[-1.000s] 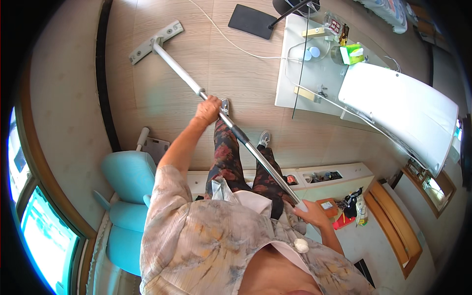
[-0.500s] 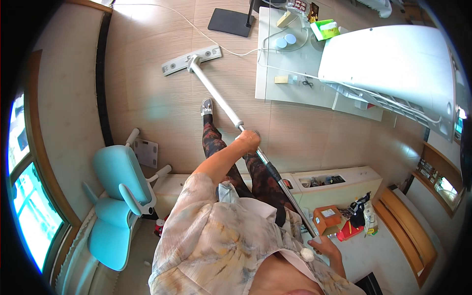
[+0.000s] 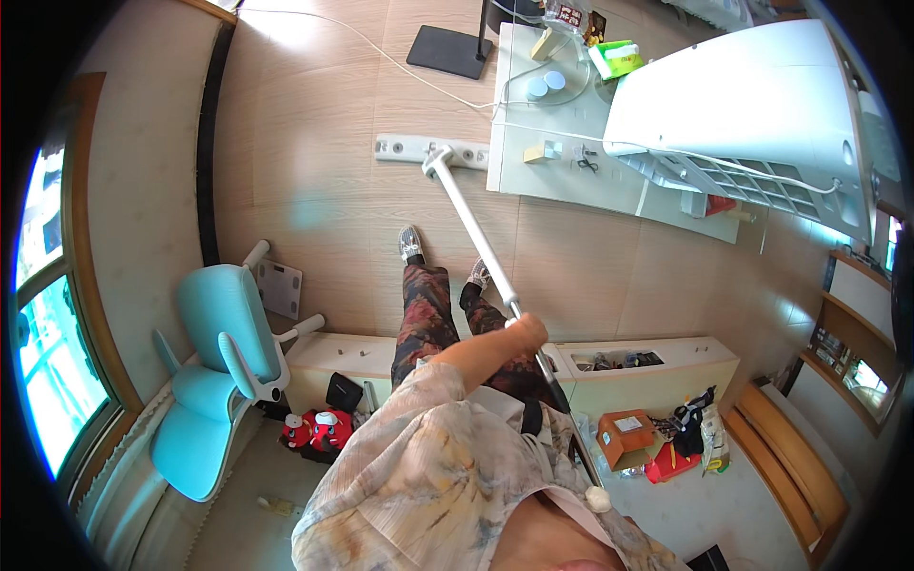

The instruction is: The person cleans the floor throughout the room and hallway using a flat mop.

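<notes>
A floor mop with a long white and silver pole (image 3: 471, 224) slants from my body out to the floor. Its flat, pale mop head (image 3: 405, 148) lies on the wood-look floor, the right end meeting the white table's left edge in this view. My left hand (image 3: 528, 333) is closed around the pole, in front of my legs. Below it, the dark lower stretch of the pole runs down beside my shirt. My right hand is hidden behind my clothing near the pole's lower end. Both my shoes are on the floor left of the pole.
A white table (image 3: 609, 190) carries a big white appliance (image 3: 733, 105), a green packet (image 3: 617, 60) and small boxes. A white cord (image 3: 419, 81) crosses the floor near a black stand base (image 3: 449, 51). Left stands a blue chair (image 3: 228, 309); behind me, a low cabinet (image 3: 657, 366).
The mop head has moved right, to the table's edge, and turned more level. My left hand has shifted right and nearer to me. My right hand has gone out of sight.
</notes>
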Available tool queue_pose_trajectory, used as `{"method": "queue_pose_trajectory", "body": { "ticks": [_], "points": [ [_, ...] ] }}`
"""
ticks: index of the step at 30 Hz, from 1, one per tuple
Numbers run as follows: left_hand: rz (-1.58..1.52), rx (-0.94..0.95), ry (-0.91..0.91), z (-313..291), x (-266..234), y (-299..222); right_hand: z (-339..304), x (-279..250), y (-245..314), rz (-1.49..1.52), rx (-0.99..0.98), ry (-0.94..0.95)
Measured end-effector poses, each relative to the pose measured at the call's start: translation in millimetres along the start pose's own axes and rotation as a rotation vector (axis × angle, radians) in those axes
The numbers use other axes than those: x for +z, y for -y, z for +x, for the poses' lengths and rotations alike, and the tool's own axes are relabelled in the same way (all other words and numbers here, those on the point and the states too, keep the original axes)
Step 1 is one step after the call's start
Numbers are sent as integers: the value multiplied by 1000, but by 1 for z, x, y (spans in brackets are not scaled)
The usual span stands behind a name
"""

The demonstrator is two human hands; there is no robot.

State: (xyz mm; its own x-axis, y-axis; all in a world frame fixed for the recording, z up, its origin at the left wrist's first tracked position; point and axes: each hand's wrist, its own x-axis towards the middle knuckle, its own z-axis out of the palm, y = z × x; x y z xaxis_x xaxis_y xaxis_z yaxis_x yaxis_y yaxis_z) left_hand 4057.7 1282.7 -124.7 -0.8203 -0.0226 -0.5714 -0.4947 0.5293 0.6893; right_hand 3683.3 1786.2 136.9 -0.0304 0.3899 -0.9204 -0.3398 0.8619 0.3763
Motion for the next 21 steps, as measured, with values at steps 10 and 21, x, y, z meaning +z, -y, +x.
{"method": "queue_pose_trajectory", "body": {
  "ticks": [10,21],
  "points": [
    [-18,-67,-128,-35,-5,37,-189,47,207,-45,-51,-150],
    [20,-105,-299,-38,-29,86,-222,119,322,55,-205,-269]
  ]
}}
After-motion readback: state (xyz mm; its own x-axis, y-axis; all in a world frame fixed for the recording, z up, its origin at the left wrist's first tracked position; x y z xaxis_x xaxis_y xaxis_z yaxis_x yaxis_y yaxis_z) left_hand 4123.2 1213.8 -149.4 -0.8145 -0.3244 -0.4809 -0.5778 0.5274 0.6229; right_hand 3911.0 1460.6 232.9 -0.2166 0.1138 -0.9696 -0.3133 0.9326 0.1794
